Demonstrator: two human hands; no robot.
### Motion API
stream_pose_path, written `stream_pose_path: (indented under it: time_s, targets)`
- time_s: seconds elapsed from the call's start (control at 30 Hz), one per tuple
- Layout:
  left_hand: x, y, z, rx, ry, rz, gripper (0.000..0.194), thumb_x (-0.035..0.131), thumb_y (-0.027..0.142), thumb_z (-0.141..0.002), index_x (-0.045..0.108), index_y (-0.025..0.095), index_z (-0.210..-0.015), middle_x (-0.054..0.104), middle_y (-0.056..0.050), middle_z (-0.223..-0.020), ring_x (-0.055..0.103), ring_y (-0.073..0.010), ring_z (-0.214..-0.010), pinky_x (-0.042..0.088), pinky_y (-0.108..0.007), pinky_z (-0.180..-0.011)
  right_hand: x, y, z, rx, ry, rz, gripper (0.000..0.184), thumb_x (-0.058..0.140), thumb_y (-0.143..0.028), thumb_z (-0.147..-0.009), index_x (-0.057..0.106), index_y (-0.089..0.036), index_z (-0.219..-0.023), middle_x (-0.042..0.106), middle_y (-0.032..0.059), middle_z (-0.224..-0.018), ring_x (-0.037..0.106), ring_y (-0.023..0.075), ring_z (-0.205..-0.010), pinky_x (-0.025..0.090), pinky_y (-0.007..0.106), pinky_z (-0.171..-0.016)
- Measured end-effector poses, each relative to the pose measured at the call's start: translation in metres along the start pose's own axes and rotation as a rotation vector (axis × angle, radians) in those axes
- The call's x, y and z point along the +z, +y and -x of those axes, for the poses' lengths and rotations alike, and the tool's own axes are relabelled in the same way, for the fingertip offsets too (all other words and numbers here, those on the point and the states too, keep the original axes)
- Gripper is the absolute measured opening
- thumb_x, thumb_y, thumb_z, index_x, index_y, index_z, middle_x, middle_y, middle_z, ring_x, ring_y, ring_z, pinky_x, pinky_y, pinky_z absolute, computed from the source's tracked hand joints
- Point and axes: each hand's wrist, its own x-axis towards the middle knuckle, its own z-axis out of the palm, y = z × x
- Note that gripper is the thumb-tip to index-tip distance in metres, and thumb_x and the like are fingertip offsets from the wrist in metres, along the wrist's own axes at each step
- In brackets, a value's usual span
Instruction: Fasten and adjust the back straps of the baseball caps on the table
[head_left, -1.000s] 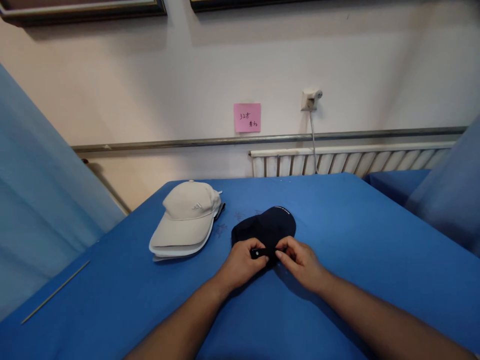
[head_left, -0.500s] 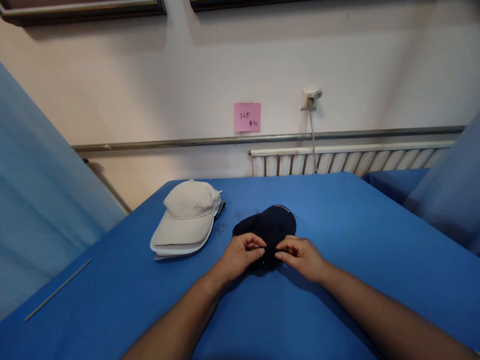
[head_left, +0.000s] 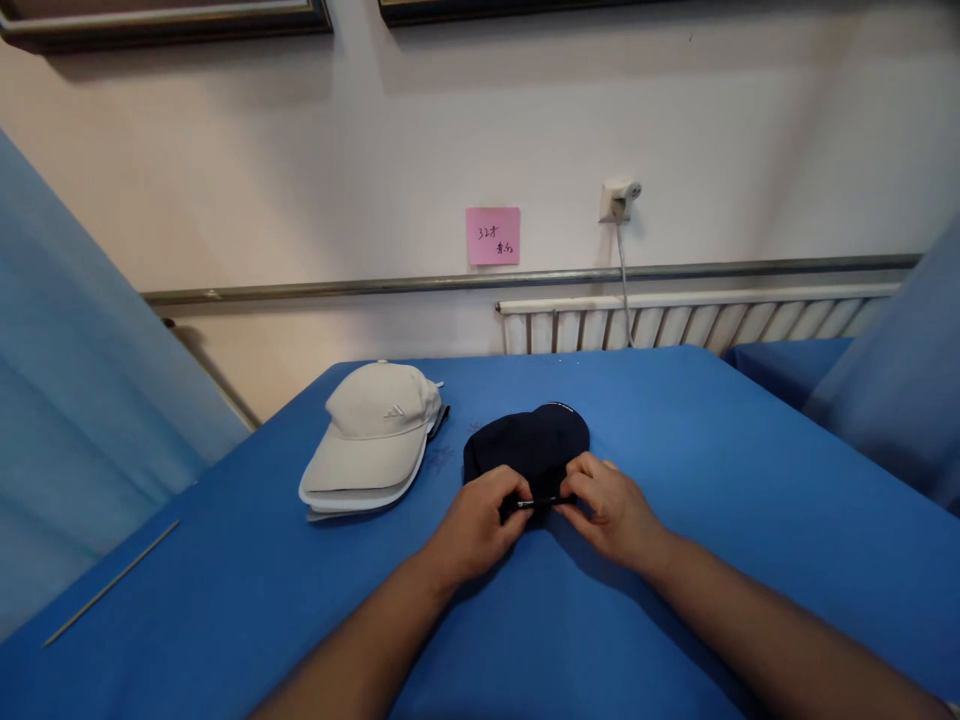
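The left hand (head_left: 480, 520) and right hand (head_left: 613, 512), fingertips closed, are pinching opposite ends of the strap (head_left: 541, 502) of a dark cap (head_left: 514, 445). It's lying mid-worktop (head_left: 750, 500), just beyond both, brim (head_left: 568, 425) pointing far-right. A pale cap (head_left: 367, 452) is showing an Adidas-style logo (head_left: 394, 411); a pink note (head_left: 493, 222) is starting "32".

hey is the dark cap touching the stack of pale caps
Apart: the head view shows a strip of blue cloth between the dark cap and the stack of pale caps.
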Motion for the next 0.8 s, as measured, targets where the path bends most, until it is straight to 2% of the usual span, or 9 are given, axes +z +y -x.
stream_pose_path:
  time_s: [0.17, 0.3, 0.47, 0.57, 0.63, 0.73, 0.8]
  targets:
    - [0.003, 0.003, 0.004, 0.274, 0.136, -0.136, 0.016, 0.051, 0.004, -0.080, 0.055, 0.018, -0.086, 0.063, -0.005, -0.089, 0.058, -0.0168, -0.083, 0.047, -0.030, -0.076, 0.001, 0.000, -0.002, -0.095, 0.086, 0.178, 0.009, 0.056, -0.015, -0.084, 0.051, -0.019, -0.077, 0.057, 0.0040, -0.083, 0.053, 0.0178, -0.074, 0.037, 0.033, -0.069]
    - [0.007, 0.003, 0.007, 0.421, 0.178, -0.188, 0.015, 0.052, 0.005, -0.082, 0.056, 0.019, -0.088, 0.065, -0.006, -0.091, 0.061, -0.0167, -0.083, 0.049, -0.030, -0.075, 0.007, 0.008, 0.001, -0.028, 0.134, 0.196, 0.018, 0.051, -0.005, -0.071, 0.044, -0.021, -0.074, 0.051, 0.0011, -0.073, 0.047, 0.0165, -0.065, 0.035, 0.030, -0.062]
    - [0.009, 0.005, 0.009, 0.428, 0.150, -0.232, 0.016, 0.050, 0.005, -0.086, 0.057, 0.019, -0.088, 0.067, -0.007, -0.095, 0.061, -0.0162, -0.082, 0.049, -0.031, -0.075, 0.009, 0.012, 0.004, 0.060, 0.116, 0.123, 0.024, 0.047, -0.003, -0.063, 0.041, -0.022, -0.077, 0.049, -0.0001, -0.074, 0.046, 0.0152, -0.063, 0.035, 0.027, -0.058]
    - [0.010, 0.004, 0.008, 0.413, 0.164, -0.224, 0.015, 0.049, 0.006, -0.086, 0.057, 0.019, -0.086, 0.067, -0.008, -0.096, 0.061, -0.0166, -0.083, 0.049, -0.032, -0.076, 0.009, 0.012, 0.006, 0.073, 0.127, 0.059, 0.025, 0.047, -0.003, -0.066, 0.044, -0.021, -0.084, 0.050, 0.0004, -0.077, 0.049, 0.0150, -0.064, 0.038, 0.027, -0.059]
    - [0.010, 0.001, 0.007, 0.388, 0.181, -0.206, 0.014, 0.050, 0.006, -0.086, 0.056, 0.018, -0.086, 0.067, -0.008, -0.099, 0.062, -0.0171, -0.086, 0.050, -0.033, -0.078, 0.007, 0.009, 0.006, 0.066, 0.121, 0.020, 0.031, 0.048, -0.003, -0.069, 0.049, -0.020, -0.095, 0.052, 0.0020, -0.082, 0.052, 0.0156, -0.068, 0.041, 0.027, -0.062]
    - [0.010, -0.002, 0.006, 0.348, 0.201, -0.181, 0.012, 0.052, 0.006, -0.086, 0.053, 0.018, -0.084, 0.066, -0.008, -0.101, 0.062, -0.0174, -0.090, 0.050, -0.033, -0.081, 0.003, 0.003, 0.004, 0.049, 0.047, -0.021, 0.040, 0.049, -0.003, -0.074, 0.051, -0.020, -0.110, 0.054, 0.0046, -0.090, 0.054, 0.0166, -0.074, 0.044, 0.029, -0.065]
    - [0.009, -0.003, 0.005, 0.340, 0.199, -0.181, 0.012, 0.052, 0.007, -0.086, 0.053, 0.018, -0.081, 0.067, -0.008, -0.100, 0.061, -0.0170, -0.089, 0.050, -0.033, -0.081, -0.002, -0.002, 0.003, 0.027, -0.013, -0.068, 0.038, 0.052, -0.006, -0.078, 0.053, -0.021, -0.114, 0.055, 0.0063, -0.097, 0.055, 0.0171, -0.078, 0.046, 0.030, -0.068]
